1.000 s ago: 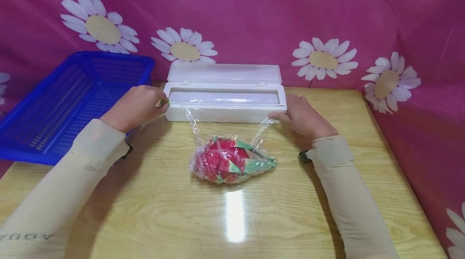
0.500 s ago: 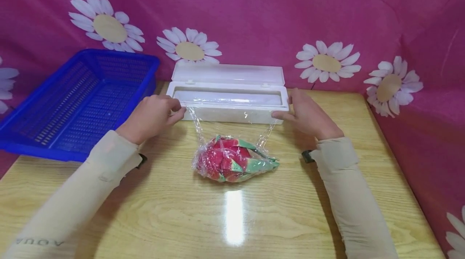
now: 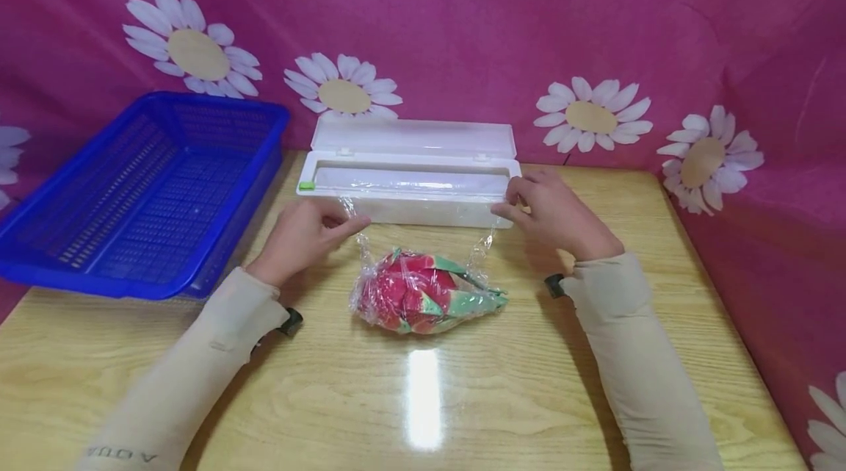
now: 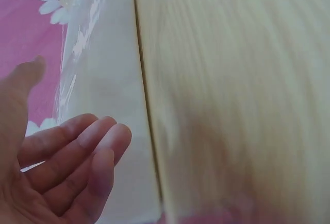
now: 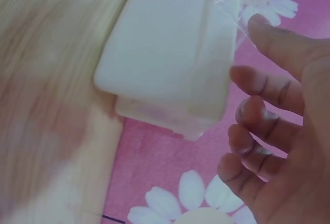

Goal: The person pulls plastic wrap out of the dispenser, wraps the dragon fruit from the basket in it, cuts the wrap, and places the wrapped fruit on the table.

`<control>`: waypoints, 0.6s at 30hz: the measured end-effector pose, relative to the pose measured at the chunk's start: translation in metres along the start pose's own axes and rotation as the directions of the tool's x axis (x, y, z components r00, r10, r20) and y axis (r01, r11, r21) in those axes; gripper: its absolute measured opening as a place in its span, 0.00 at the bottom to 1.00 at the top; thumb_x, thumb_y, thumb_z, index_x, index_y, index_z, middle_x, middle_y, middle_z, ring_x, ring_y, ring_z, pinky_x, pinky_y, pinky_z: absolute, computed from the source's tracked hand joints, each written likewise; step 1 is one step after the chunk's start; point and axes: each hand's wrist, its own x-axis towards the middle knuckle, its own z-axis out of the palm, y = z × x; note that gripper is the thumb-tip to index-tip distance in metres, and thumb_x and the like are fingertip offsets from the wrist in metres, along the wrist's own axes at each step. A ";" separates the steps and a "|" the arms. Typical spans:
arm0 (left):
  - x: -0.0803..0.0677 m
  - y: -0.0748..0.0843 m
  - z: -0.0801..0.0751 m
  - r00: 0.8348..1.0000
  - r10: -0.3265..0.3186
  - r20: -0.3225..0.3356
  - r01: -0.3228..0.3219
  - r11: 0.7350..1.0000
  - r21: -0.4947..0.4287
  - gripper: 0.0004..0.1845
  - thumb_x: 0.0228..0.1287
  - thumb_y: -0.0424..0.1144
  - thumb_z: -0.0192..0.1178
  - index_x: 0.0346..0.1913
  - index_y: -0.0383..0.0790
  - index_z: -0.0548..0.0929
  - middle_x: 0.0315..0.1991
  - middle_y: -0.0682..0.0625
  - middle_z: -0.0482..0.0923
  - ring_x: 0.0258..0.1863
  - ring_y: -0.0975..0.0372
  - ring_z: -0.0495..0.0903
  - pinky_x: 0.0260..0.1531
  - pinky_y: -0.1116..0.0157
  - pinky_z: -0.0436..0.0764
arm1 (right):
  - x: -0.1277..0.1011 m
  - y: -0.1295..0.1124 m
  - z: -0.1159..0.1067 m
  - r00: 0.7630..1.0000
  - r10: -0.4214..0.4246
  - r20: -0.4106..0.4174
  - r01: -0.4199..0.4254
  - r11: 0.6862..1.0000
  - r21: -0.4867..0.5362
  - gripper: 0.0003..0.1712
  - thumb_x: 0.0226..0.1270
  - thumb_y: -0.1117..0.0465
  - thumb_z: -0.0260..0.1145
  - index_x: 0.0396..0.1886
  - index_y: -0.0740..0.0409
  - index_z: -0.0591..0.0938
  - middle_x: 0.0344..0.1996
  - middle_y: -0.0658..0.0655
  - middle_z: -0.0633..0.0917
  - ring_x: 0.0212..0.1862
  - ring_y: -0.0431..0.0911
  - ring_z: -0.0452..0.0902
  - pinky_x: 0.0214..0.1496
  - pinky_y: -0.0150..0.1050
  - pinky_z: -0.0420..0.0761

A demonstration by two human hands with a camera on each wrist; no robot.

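Observation:
A red dragon fruit with green scales [image 3: 423,298] lies on the table, covered by clear cling film. Strands of this cling film [image 3: 481,250] stretch from the fruit to a white cling film dispenser [image 3: 410,210], whose lid is raised and whose roll [image 3: 410,181] shows inside. My left hand [image 3: 300,239] hovers before the dispenser's left front, thumb apart from its loosely bent fingers [image 4: 77,157], holding nothing. At the dispenser's right end is my right hand [image 3: 551,210]. Its thumb [image 5: 260,28] is close to the film edge, and its bent fingers stand apart from the thumb.
A blue plastic basket [image 3: 148,287] stands on the left of the wooden table [image 3: 529,383]. A green slider [image 3: 307,186] sits at the dispenser's left front corner. Behind hangs a magenta cloth with white daisies [image 3: 463,30].
My left hand has moved off the dispenser's left end, toward the right and nearer me, uncovering the green slider. My right hand's fingers have shifted slightly at the right end.

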 end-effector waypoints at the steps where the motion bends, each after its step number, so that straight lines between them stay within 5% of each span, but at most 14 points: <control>1: 0.000 0.000 0.003 1.000 -0.008 -0.006 0.008 1.000 -0.017 0.22 0.68 0.61 0.65 0.29 0.46 0.89 0.26 0.52 0.84 0.28 0.61 0.77 0.34 0.65 0.74 | 0.000 -0.001 0.000 1.000 -0.009 -0.001 0.009 1.000 -0.001 0.16 0.73 0.50 0.68 0.36 0.58 0.82 0.36 0.57 0.81 0.47 0.54 0.73 0.52 0.49 0.75; 10: 0.001 -0.003 0.014 0.995 -0.097 -0.002 0.095 0.978 -0.186 0.10 0.64 0.44 0.73 0.37 0.40 0.88 0.38 0.42 0.91 0.37 0.54 0.90 0.41 0.59 0.87 | -0.001 -0.011 -0.004 0.998 -0.053 0.039 0.051 0.997 0.064 0.09 0.77 0.55 0.65 0.37 0.56 0.83 0.27 0.52 0.79 0.31 0.45 0.71 0.37 0.39 0.73; 18: 0.000 -0.006 0.009 0.986 -0.122 0.111 0.155 0.916 -0.371 0.13 0.68 0.39 0.68 0.49 0.34 0.86 0.44 0.39 0.90 0.40 0.58 0.90 0.43 0.70 0.87 | -0.003 -0.008 -0.008 0.991 -0.077 0.108 0.058 0.985 0.165 0.08 0.78 0.59 0.61 0.43 0.56 0.85 0.26 0.53 0.84 0.27 0.43 0.71 0.33 0.37 0.74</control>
